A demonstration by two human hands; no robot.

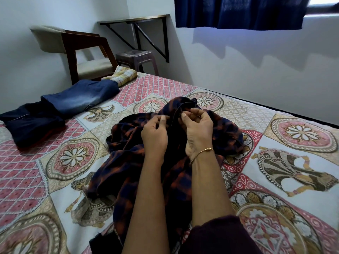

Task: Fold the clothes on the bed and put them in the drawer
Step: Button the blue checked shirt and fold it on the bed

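A dark navy-and-rust plaid shirt (pixel 128 162) lies crumpled at the centre of the bed (pixel 275 162), on a patterned bedspread of floral medallions and pink lattice squares. Both hands work at its upper edge, close together. The left hand (pixel 155 136) has its fingers curled, pinching a fold of the fabric. The right hand (pixel 199 129), a thin gold bangle (pixel 205 150) on its wrist, pinches the cloth between thumb and fingertips just beside the left, at what appears to be a button. At ten o'clock from the shirt, well apart, folded blue jeans (pixel 80 97) lie on the bed with a folded dark navy garment (pixel 31 123) touching their near end and a yellow checked cloth (pixel 122 76) at their far end. Beyond the bed at eleven o'clock stand a wooden armchair (pixel 80 52) and a plastic stool (pixel 136 58) under a wall-mounted shelf (pixel 135 20).
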